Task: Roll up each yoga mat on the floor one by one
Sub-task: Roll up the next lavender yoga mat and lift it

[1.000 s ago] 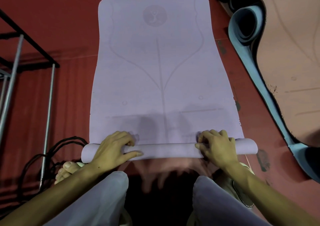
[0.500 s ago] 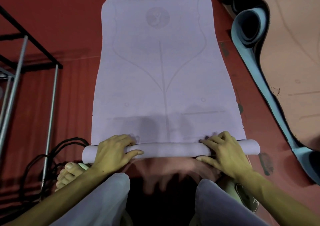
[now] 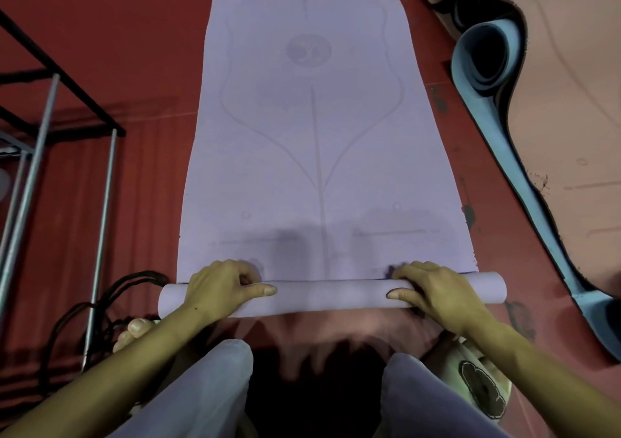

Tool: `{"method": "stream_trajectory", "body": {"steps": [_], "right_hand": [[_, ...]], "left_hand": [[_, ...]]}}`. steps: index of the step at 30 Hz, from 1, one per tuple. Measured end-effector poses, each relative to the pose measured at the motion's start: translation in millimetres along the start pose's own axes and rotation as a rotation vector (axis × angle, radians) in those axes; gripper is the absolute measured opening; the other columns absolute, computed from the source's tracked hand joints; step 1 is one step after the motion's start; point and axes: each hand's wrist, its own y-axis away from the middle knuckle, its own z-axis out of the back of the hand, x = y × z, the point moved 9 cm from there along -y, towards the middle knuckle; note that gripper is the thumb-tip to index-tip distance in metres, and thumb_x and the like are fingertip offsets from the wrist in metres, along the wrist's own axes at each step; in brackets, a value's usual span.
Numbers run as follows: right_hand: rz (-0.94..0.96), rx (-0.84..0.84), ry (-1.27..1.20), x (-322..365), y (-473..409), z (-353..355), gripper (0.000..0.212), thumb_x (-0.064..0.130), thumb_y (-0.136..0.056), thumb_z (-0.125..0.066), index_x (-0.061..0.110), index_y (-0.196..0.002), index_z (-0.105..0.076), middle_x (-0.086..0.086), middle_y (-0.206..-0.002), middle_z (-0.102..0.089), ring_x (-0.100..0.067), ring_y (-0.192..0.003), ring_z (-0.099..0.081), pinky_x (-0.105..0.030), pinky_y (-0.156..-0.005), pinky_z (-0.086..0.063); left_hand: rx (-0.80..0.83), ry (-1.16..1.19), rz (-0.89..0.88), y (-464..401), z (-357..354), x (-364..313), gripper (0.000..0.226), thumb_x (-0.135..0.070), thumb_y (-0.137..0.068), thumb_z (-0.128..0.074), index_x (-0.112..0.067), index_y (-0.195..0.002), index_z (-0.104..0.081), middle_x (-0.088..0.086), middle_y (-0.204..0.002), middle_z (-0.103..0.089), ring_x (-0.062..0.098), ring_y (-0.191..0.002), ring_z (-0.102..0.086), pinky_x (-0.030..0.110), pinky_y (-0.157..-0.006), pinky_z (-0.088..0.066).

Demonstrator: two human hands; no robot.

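Note:
A lilac yoga mat [image 3: 312, 141] with a printed leaf outline lies stretched away from me on the red floor. Its near end is wound into a thin roll [image 3: 331, 294] lying across in front of my knees. My left hand [image 3: 221, 288] grips the roll near its left end, fingers curled over the top and thumb pointing inward. My right hand [image 3: 437, 289] grips it near the right end in the same way. The mat's far end curls up at the top of the view.
A blue mat [image 3: 487, 68], partly curled, snakes along the right beside a tan mat [image 3: 578, 118]. A metal rack [image 3: 40, 141] stands at the left, with black cords [image 3: 111, 296] on the floor by its leg. My knees and bare toes are at the bottom.
The roll has advanced a little up the mat and grown slightly thicker. Both hands have shifted their grip over the top of it.

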Motion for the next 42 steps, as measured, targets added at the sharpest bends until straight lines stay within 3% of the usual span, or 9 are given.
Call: {"method": "stream_trajectory", "body": {"steps": [6,12,16,20,24,30,35,38,42], "right_hand": [[-0.101,0.179,-0.034,-4,-10,-5,0.071,0.095,-0.082,-0.029,0.041,-0.109,-0.066,0.019,-0.103,-0.068,-0.011,-0.101,-0.062,-0.038,-0.083,-0.052],[-0.12,0.128,-0.046,-11,-13,-6,0.079,0.105,-0.07,-0.029,0.051,-0.11,-0.071,0.02,-0.107,-0.049,-0.015,-0.102,-0.044,-0.038,-0.091,-0.045],[-0.17,0.147,0.015,-9,-15,-2,0.092,0.109,-0.06,-0.02,0.053,-0.113,-0.072,0.018,-0.106,-0.044,-0.014,-0.104,-0.038,-0.037,-0.091,-0.035],[-0.207,0.211,0.017,-5,-17,-1,0.065,0.093,-0.071,-0.045,0.052,-0.115,-0.07,0.019,-0.108,-0.049,-0.012,-0.108,-0.043,-0.041,-0.094,-0.038],[-0.207,0.058,-0.027,-2,-18,7,0.046,0.08,-0.077,-0.066,0.048,-0.11,-0.062,0.02,-0.1,-0.054,-0.012,-0.099,-0.048,-0.038,-0.083,-0.042],[-0.259,0.005,-0.014,-2,-14,7,0.043,0.079,-0.077,-0.068,0.042,-0.1,-0.063,0.016,-0.099,-0.052,-0.016,-0.101,-0.042,-0.04,-0.086,-0.04],[-0.199,-0.027,0.062,7,-15,13,0.038,0.074,-0.087,-0.059,0.04,-0.1,-0.069,0.014,-0.096,-0.055,-0.017,-0.099,-0.054,-0.04,-0.082,-0.042],[-0.127,-0.082,0.107,12,-12,16,0.053,0.081,-0.091,-0.04,0.039,-0.097,-0.072,0.013,-0.095,-0.058,-0.019,-0.093,-0.06,-0.037,-0.072,-0.046],[-0.105,-0.017,0.091,14,-8,18,0.071,0.099,-0.07,-0.049,0.042,-0.106,-0.071,0.018,-0.098,-0.055,-0.015,-0.095,-0.055,-0.04,-0.077,-0.049]], "left_hand": [[0.147,0.081,0.045,-6,-10,5,0.051,-0.086,-0.066,-0.071,-0.037,-0.079,-0.075,-0.029,-0.077,-0.066,-0.001,-0.081,-0.063,0.028,-0.069,-0.045],[-0.043,0.024,-0.056,6,-2,-5,0.046,-0.08,-0.075,-0.071,-0.038,-0.092,-0.07,-0.023,-0.093,-0.067,0.002,-0.09,-0.058,0.033,-0.08,-0.047],[-0.107,0.009,-0.217,9,-1,-17,0.049,-0.085,-0.077,-0.053,-0.046,-0.106,-0.064,-0.025,-0.105,-0.053,0.005,-0.098,-0.046,0.034,-0.083,-0.037],[-0.1,0.001,-0.308,12,-1,-29,0.041,-0.076,-0.086,-0.045,-0.046,-0.1,-0.069,-0.025,-0.097,-0.062,0.001,-0.092,-0.051,0.033,-0.081,-0.04],[-0.161,-0.13,-0.392,22,5,-37,0.03,-0.06,-0.096,-0.044,-0.048,-0.099,-0.072,-0.028,-0.101,-0.066,0.006,-0.094,-0.055,0.031,-0.077,-0.031],[-0.194,-0.221,-0.485,30,3,-49,0.055,-0.088,-0.082,-0.052,-0.043,-0.102,-0.076,-0.022,-0.097,-0.059,0.011,-0.09,-0.051,0.032,-0.076,-0.035],[-0.223,-0.284,-0.416,26,7,-49,0.054,-0.085,-0.081,-0.05,-0.045,-0.104,-0.079,-0.021,-0.094,-0.054,0.011,-0.086,-0.054,0.032,-0.073,-0.032],[-0.161,-0.317,-0.347,18,6,-48,0.061,-0.089,-0.079,-0.044,-0.047,-0.108,-0.077,-0.022,-0.099,-0.059,0.01,-0.092,-0.056,0.034,-0.076,-0.031],[-0.001,-0.291,-0.25,5,3,-40,0.066,-0.093,-0.078,-0.041,-0.05,-0.119,-0.07,-0.024,-0.111,-0.059,0.008,-0.109,-0.052,0.033,-0.084,-0.029]]}}
